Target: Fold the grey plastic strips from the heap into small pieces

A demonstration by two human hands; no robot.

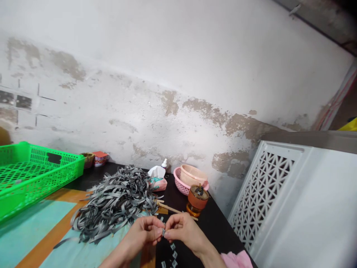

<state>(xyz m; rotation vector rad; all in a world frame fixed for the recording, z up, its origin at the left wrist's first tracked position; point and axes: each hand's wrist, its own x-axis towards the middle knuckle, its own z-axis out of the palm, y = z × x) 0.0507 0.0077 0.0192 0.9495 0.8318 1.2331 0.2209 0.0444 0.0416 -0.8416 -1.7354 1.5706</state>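
Note:
My left hand (146, 231) and my right hand (184, 231) meet low in the middle of the view, both with fingers pinched. Between their fingertips is a small grey piece (163, 232), partly covered by the fingers; its exact kind is too small to make out. Just below the hands, several similar small grey pieces (174, 255) lie loose on the black tabletop (214, 227). Left of my left hand spreads a large tangled heap of flat grey strips (119, 201).
A green plastic crate (41, 186) stands at the left. Behind the hands are a wooden stick (175, 209), an amber jar (197, 201), pink baskets (182, 182), a tissue box (158, 184) and a white-capped bottle (164, 163). A white latticed panel (262, 193) rises at the right.

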